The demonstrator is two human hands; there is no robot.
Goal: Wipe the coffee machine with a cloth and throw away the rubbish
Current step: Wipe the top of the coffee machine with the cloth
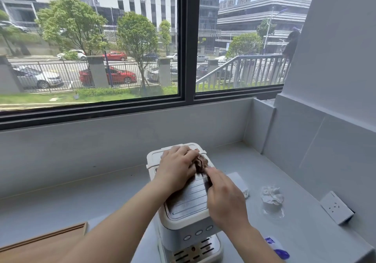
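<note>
Brown cloth (201, 161) sits bunched on the flat top of the coffee machine (188, 201), towards its rear lid, and both hands are on it. The left hand (177, 166) lies over the far side of the bunch with its fingers curled down around the folds, which looks meant to gather the fabric into a pad and also to steady the light machine against the rubbing. The right hand (225, 199) comes in from the near side, forefinger stretched forward, and pinches the trailing end of the cloth against a thumb that is mostly hidden; a dark strip of fabric runs back under that hand. The ribbed metal plate in front of the bunch is bare, so the wiping probably has most of the top and all of the button front left to do. The machine stands on a pale grey counter (101, 191) under a window (186, 39). To its right, apart from it, lies the likely rubbish: a crumpled white tissue (271, 195) that seems to rest in something clear, a flat white packet (237, 178) just beside the machine, and a blue-and-white wrapper (277, 247) near the front edge, all within the right hand's reach for clearing later. A white socket (336, 207) lies further right, and a wooden tray (40, 240) sits at the lower left.
</note>
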